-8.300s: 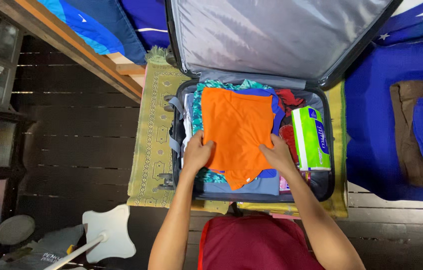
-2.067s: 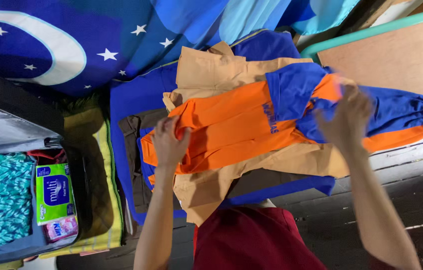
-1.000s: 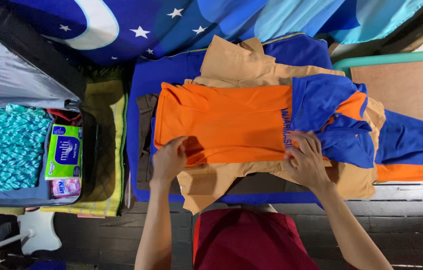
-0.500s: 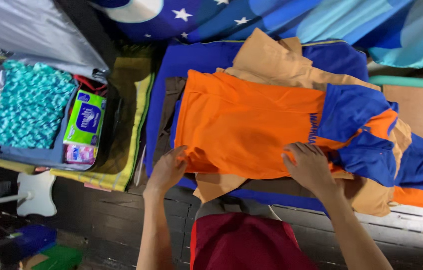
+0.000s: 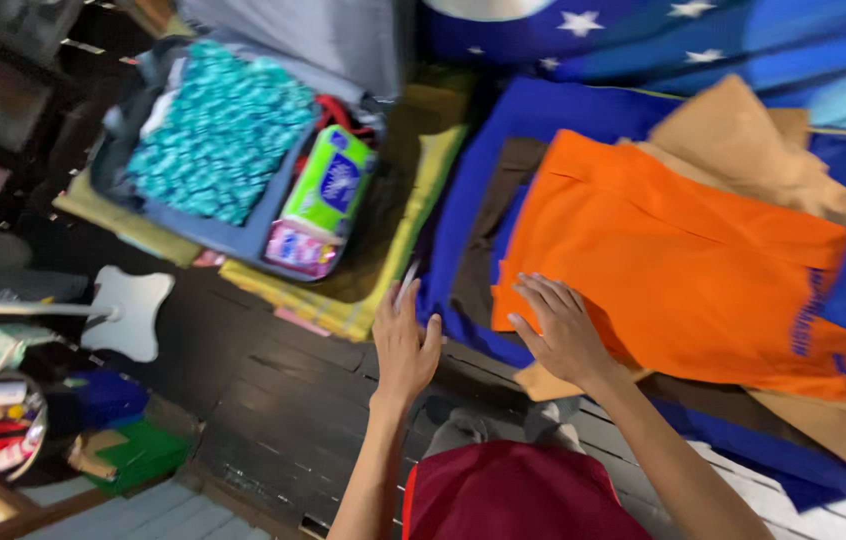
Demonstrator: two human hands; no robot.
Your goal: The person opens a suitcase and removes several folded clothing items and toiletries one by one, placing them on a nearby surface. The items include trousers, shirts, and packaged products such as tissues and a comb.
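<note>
Orange shirt is lying spread flat on top of a pile of clothes, directly ahead of and to the right of the right hand. The right hand is resting palm down on the shirt's near left corner, fingers spread and unclenched, pressing rather than gripping. The left hand is hovering just left of the pile, fingers extended and released, grasping nothing, above the dark plank floor. Beneath the shirt, tan garments and a brown garment are showing at the edges, all lying on a blue cloth. Further left of the left hand, an open suitcase is sitting on a yellow mat; it is holding a folded teal patterned cloth and, beside that, a green tissue pack.
</note>
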